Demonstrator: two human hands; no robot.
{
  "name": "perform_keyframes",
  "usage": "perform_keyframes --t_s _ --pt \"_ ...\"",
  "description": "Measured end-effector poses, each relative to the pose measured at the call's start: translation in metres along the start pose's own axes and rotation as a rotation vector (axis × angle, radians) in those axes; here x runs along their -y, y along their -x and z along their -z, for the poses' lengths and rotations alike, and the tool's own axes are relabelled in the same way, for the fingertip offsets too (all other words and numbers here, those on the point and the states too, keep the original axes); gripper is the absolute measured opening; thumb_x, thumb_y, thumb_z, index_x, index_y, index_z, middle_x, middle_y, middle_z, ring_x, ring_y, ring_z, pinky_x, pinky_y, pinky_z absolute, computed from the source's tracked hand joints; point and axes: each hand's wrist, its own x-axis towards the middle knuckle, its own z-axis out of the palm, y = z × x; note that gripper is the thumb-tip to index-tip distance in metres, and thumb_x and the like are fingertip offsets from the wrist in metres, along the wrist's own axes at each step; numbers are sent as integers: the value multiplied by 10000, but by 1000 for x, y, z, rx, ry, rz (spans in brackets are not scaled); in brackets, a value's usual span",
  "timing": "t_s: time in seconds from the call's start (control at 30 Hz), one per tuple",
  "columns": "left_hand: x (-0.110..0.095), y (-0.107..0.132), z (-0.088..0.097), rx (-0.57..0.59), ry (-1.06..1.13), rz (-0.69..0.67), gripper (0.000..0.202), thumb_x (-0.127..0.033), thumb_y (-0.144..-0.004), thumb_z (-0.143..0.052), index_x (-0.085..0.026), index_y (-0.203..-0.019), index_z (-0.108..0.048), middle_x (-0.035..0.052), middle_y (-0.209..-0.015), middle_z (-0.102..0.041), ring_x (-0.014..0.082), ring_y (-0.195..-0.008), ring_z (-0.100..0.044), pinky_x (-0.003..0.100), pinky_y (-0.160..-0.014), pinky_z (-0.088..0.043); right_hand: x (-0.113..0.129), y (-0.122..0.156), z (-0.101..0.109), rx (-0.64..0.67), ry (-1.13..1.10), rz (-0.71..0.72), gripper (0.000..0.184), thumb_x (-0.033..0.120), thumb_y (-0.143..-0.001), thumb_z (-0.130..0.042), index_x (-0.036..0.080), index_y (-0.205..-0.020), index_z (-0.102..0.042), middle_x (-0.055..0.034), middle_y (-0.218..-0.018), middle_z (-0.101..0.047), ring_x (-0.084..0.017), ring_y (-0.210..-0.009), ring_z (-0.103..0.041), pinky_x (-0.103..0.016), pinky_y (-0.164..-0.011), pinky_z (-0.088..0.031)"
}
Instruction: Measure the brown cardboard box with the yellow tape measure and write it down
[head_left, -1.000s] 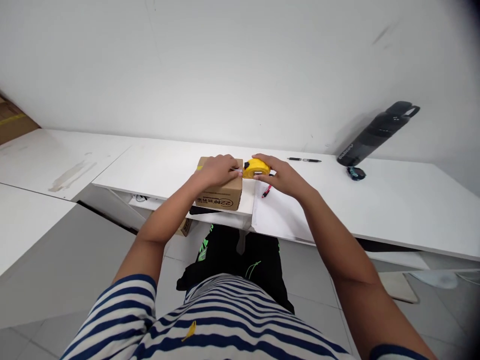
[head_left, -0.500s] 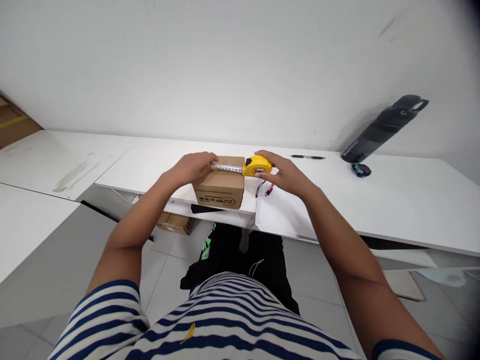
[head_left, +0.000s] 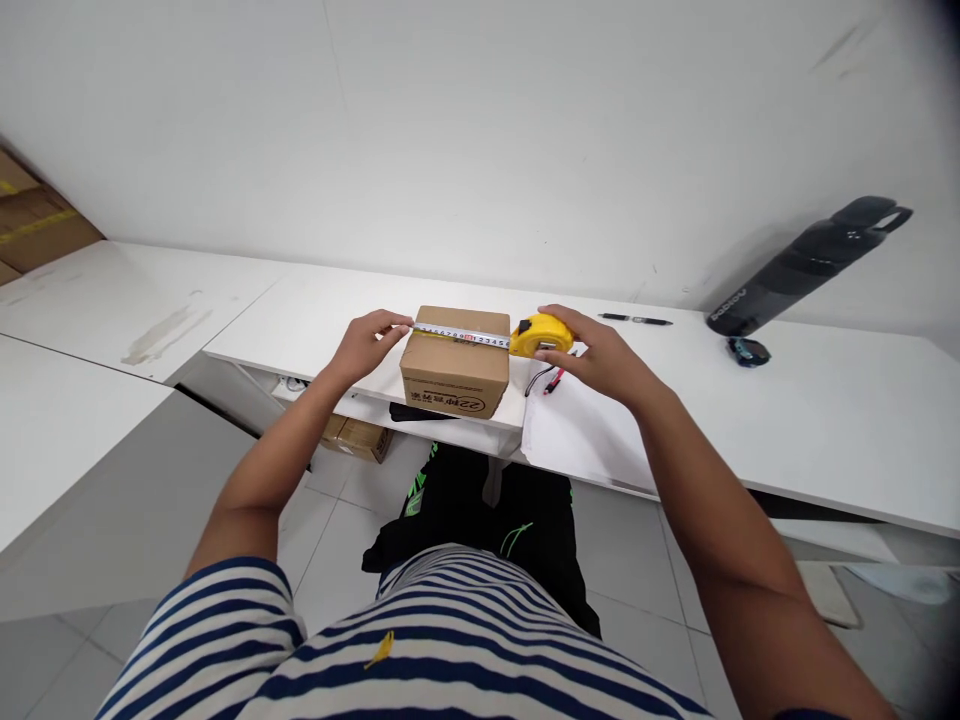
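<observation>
A small brown cardboard box (head_left: 455, 375) sits near the front edge of the white table (head_left: 810, 420). My right hand (head_left: 604, 358) grips the yellow tape measure case (head_left: 538, 336) just right of the box. Its white blade (head_left: 461, 337) lies stretched across the box's top. My left hand (head_left: 365, 343) pinches the blade's end at the box's left edge.
A red pen (head_left: 555, 381) and a white sheet of paper (head_left: 574, 430) lie right of the box. A black pen (head_left: 634, 320), a dark bottle (head_left: 806, 264) and a small dark object (head_left: 747, 351) are at the back right. Cardboard boxes (head_left: 358, 438) stand under the table.
My left hand has drawn the tape blade leftward from the case across the box top to its left edge. My right hand kept the case at the right.
</observation>
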Motion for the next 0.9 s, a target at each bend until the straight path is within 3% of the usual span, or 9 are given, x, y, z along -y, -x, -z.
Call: perform_keyframes --t_s 0.17,0.37,0.5,0.6,0.73,0.9 --pt "-2 22 -22 -133 137 1 459 -550 -1013 -470 -241 -1199 -754 64 -1286 -750 212 -1247 -667 418 -1123 -497 3 0 -2 -20 -12 -10 596 479 -898 -671 344 -1461 -531 -63 -1484 -599 -330 -1327 -583 -517 -1065 -519" --pt "-6 40 -28 -104 161 -79 636 -629 -1036 -299 -233 -1409 -628 100 -1504 -597 234 -1416 -542 478 -1202 -418 -3 -3 -1 -5 -123 -67 615 467 -870 -699 331 -1448 -543 -67 -1479 -591 -309 -1231 -630 -496 -1038 -541" --pt "-10 47 -34 -96 200 -59 724 -718 -928 -499 -241 -1468 -575 111 -1560 -535 276 -1463 -489 488 -1233 -384 -8 -9 -1 8 -202 -83 659 466 -848 -711 335 -1464 -518 -58 -1501 -572 -301 -1231 -632 -496 -1045 -540" --pt "-14 51 -35 -94 228 29 742 -665 -878 -634 -255 -1491 -545 101 -1590 -500 284 -1479 -471 481 -1239 -382 -8 -11 -3 5 -207 -62 655 472 -850 -705 360 -1464 -509 -50 -1492 -581 -305 -1229 -632 -516 -1047 -534" --pt "-23 50 -28 -78 190 83 648 -571 -888 -672 -276 -1455 -571 64 -1574 -529 263 -1466 -483 468 -1233 -388 -5 -9 -7 -24 -168 -31 619 458 -883 -666 363 -1469 -490 -62 -1474 -587 -310 -1219 -631 -530 -1008 -552" --pt "-36 46 -16 -55 -11 76 537 -525 -871 -706 -296 -1350 -628 54 -1477 -616 289 -1369 -540 506 -1167 -425 9 -2 -11 -173 5 198 430 349 -938 -597 296 -1364 -570 -110 -1362 -644 -320 -1253 -607 -553 -1040 -524"
